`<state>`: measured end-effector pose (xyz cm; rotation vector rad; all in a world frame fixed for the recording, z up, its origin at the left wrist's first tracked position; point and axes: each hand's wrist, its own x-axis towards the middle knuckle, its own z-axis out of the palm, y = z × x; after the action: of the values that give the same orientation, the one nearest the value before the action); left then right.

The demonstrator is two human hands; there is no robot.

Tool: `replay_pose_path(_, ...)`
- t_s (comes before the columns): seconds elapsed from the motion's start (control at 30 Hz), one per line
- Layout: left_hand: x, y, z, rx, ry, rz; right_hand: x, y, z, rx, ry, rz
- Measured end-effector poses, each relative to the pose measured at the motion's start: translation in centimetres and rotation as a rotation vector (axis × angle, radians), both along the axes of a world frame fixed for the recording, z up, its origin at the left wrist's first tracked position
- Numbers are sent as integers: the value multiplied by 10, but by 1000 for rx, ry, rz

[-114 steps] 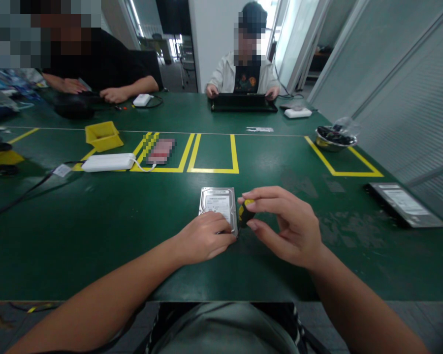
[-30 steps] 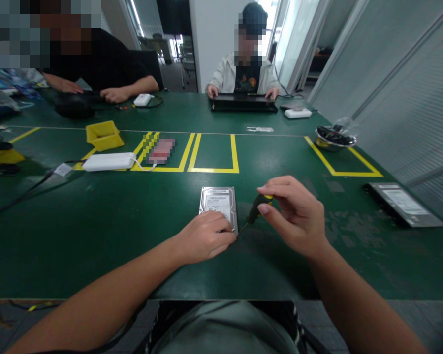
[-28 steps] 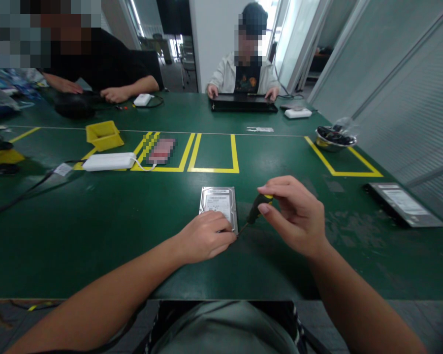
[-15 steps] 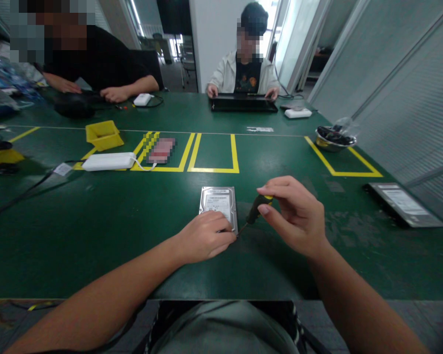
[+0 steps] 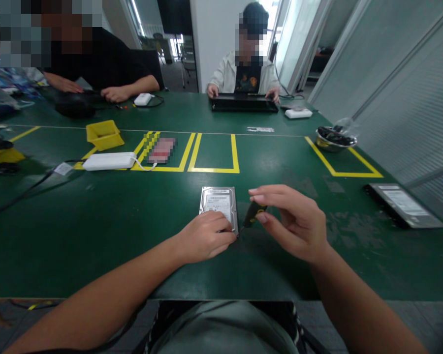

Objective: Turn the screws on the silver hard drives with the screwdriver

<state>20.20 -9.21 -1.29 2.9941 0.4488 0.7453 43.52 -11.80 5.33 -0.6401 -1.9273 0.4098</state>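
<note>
Left hand: pressed flat on the near end of a silver rectangular hard disk drive with a white label, fingers laid on it, not curled round it. The drive lies flat on the green table mat, centre, near the front edge.

Right hand: thumb and fingertips pinched on the handle of a small black-and-yellow screwdriver, tilted, its tip at the drive's near right corner.

Right, mid-distance: flat dark tray with a white label. Left, mid-distance: white oblong box with cable.

Beyond: yellow tape outlines, yellow plastic bin, metal bowl.

Far edge: two seated people, one at a black laptop.
</note>
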Motion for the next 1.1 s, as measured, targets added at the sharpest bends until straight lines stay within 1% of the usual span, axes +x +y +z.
replay_pose_path(0.1,0,0,-1,-3,-1,1,-1,1,-1,19,6,5)
replay_pose_path(0.23,0,0,-2,4,-13,10,-2,0,3,57,-64,1)
replay_pose_path(0.6,1,0,-1,23,-9,15,-3,-3,5,58,-126,-20)
replay_pose_path(0.83,0,0,-2,18,-14,10,-4,-3,4,54,-117,-13)
replay_pose_path(1.03,0,1,-3,1,3,12,-4,-2,2,24,-68,2)
replay_pose_path(1.1,0,1,-3,-9,13,17,-2,-2,3,4,-21,-6)
